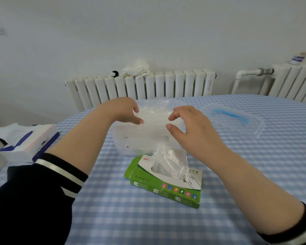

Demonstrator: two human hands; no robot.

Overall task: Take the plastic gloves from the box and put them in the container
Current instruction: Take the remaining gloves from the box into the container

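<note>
Nearest lies the green box (164,184), a clear glove (170,160) standing out of its opening. Just beyond it sits the translucent container (131,138), over which a sheet of plastic gloves (154,112) is held. The sheet would best be lowered evenly and tucked inside the walls, so that no edge is left draped over the rim. The left hand (124,110) pinches the film between thumb and curled fingers; the right hand (189,124) is curled at the other end (actual contact cannot be told). Farther right rests the lid (237,117).
</note>
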